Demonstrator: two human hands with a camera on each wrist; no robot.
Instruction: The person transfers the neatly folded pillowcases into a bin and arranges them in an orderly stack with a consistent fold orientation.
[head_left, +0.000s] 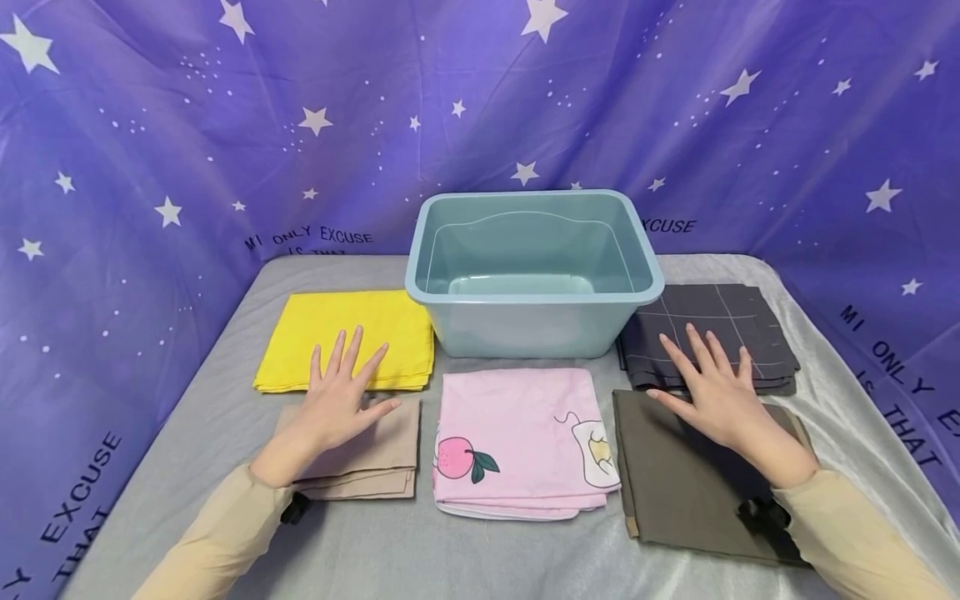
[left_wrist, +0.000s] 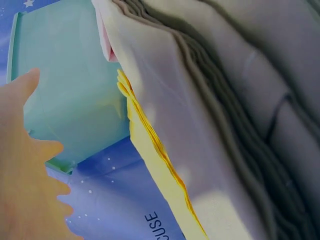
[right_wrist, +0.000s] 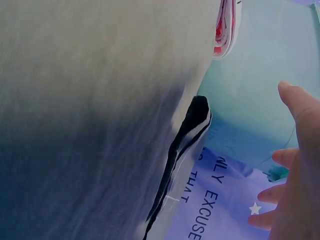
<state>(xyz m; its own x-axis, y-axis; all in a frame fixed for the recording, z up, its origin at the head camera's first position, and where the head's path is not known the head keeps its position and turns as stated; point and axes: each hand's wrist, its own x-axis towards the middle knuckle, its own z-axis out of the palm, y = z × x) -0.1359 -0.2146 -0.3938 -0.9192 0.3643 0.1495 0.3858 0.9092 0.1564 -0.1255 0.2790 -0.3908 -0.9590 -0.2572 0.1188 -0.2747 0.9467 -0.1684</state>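
My left hand (head_left: 339, 407) hovers with fingers spread over the folded beige cloth (head_left: 375, 462), its fingertips in front of a folded yellow cloth (head_left: 300, 333). Spread likewise, my right hand (head_left: 720, 400) is above a folded olive-brown cloth (head_left: 690, 492), with fingertips over a folded dark grey checked cloth (head_left: 720, 304). Between the hands lies a folded pink cloth (head_left: 517, 433) printed with a peach. Both wrist views show a hand with nothing in it, the left hand (left_wrist: 25, 165) at the left edge and the right hand (right_wrist: 295, 185) at the right edge.
Behind the pink cloth stands a light blue-green plastic bin (head_left: 525, 325), open at the top, with nothing visible inside. A grey velvety cover (head_left: 187, 442) is spread over the table. Purple star-printed fabric (head_left: 465, 75) hangs behind and at both sides.
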